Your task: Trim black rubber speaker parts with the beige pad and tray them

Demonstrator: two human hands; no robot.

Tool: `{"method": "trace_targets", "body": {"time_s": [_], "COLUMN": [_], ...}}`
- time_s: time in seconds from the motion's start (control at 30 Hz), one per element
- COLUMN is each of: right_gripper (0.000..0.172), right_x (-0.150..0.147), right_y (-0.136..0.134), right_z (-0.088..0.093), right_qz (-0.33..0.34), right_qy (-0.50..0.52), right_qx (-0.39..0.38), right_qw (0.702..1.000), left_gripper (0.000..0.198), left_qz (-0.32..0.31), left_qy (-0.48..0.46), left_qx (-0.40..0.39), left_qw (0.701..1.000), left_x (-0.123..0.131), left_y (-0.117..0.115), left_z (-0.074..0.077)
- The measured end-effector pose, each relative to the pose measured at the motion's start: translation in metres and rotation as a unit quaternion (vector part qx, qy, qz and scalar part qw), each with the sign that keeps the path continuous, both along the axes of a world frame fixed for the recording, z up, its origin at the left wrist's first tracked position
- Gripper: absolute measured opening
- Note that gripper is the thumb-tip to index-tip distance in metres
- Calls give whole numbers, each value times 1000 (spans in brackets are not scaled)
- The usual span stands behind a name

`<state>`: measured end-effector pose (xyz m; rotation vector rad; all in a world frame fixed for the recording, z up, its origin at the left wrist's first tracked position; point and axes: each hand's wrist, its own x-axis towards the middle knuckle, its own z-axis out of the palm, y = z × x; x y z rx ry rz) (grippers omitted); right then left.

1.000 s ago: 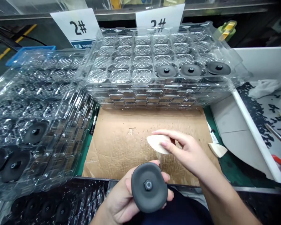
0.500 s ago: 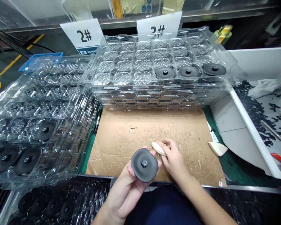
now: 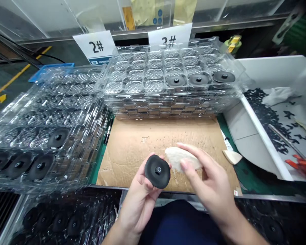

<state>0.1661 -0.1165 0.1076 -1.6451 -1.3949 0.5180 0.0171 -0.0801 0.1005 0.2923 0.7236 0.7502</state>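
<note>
My left hand (image 3: 139, 199) holds a round black rubber disc (image 3: 156, 172) up on its fingers, with a metal nut at the disc's centre. My right hand (image 3: 210, 180) grips a pale cream wedge-shaped pad (image 3: 180, 159) between thumb and fingers, close to the disc but apart from it. Below both hands lies a brown cardboard sheet (image 3: 132, 160). A second cream wedge (image 3: 232, 157) rests on the green mat (image 3: 245, 177) to the right of the cardboard.
A stack of clear plastic trays (image 3: 168, 102) stands behind the cardboard, with several black discs in its top row. More clear trays (image 3: 48, 115) lie at left. A white bin (image 3: 268, 136) with black scraps and red-handled tool (image 3: 301, 165) sits right.
My right hand has risen and moved right, carrying the pad closer to the camera. The disc has shifted slightly, and the view has tilted so the trays appear lower and smaller.
</note>
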Motion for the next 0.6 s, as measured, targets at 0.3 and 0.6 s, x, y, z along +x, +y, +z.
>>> {"method": "trace_targets", "body": {"time_s": [0.3, 0.6], "right_gripper": [29, 26], "right_x": [-35, -43], "right_y": [-1, -4], "right_z": [40, 47], "right_qz": [142, 144], "right_qy": [-49, -35], "right_qx": [88, 132], "right_qw": [985, 980], "left_gripper": [36, 55], "left_qz": [-8, -11], "left_qy": [-6, -29], "left_qx": [14, 76], "left_qw": [1000, 997], "left_x": [-2, -13], "left_y": [-11, -8], "left_z": [11, 21]}}
